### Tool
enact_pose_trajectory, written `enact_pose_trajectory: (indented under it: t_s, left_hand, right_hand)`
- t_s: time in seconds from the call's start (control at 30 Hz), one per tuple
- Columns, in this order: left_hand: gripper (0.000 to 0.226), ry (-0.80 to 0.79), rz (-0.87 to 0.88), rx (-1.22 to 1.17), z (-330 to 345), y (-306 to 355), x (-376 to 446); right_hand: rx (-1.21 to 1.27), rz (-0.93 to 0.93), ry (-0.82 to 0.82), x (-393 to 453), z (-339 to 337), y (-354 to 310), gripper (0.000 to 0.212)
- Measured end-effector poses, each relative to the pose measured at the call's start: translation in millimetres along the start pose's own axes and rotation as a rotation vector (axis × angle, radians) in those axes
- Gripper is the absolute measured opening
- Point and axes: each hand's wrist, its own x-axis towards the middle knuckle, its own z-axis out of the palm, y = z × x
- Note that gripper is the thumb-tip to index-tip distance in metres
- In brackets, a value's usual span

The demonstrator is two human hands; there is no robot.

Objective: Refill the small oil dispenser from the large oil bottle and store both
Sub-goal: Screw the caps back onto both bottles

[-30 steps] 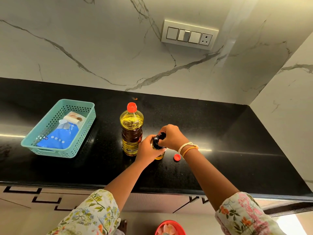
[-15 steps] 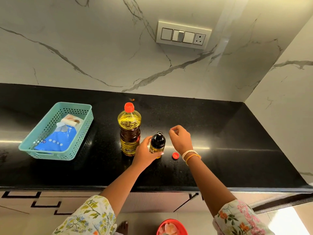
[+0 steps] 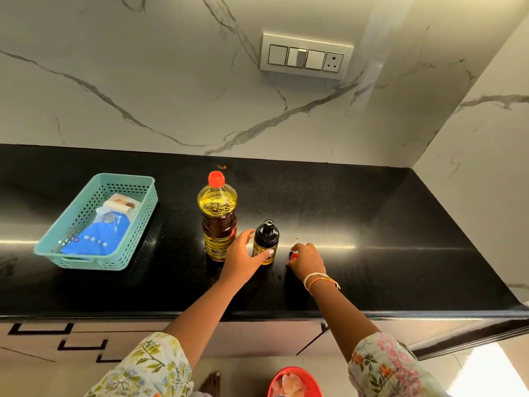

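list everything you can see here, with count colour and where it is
large oil bottle: 1, yellow oil, red cap on, upright mid-counter
small oil dispenser: 1, black top, upright right of the large bottle
small cap: 1, red, on counter under right fingers
basket: 1, teal, left on counter
packet: 1, blue, inside basket
counter: 1, black
switch panel: 1, white, on marble wall
bowl: 1, red, bottom edge
left hand: 1, grips the dispenser
right hand: 1, pinches the small cap
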Motion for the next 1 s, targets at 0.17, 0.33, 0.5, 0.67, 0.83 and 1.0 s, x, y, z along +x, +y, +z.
enact_pose_trajectory:
  t_s: [0.17,0.33,0.5,0.67,0.83,1.0]
  left_hand:
    - [0.055,0.113,0.236,0.098,-8,9,-10]
    - [0.039,0.315,0.452,0.212,-24,34,-12]
    - [0.028,0.518,0.602,0.282,-51,64,-5]
    - [0.034,0.779,0.519,0.253,-79,82,9]
    - [0.059,0.686,0.332,0.179,-101,80,25]
    - [0.053,0.4,0.201,-0.028,-109,71,41]
  right_hand:
    - [0.134,0.005,0.072,5,-9,-6,0.027]
    - [0.46,-0.005,0.228,8,-49,-44,0.03]
    - [0.854,-0.133,0.256,-3,-96,-100,0.017]
    - [1.046,-0.319,0.195,-17,-124,-153,0.017]
    - [0.977,-0.53,0.159,-22,-128,-186,0.016]
    - [0.717,-0.616,0.143,-16,-121,-196,0.014]
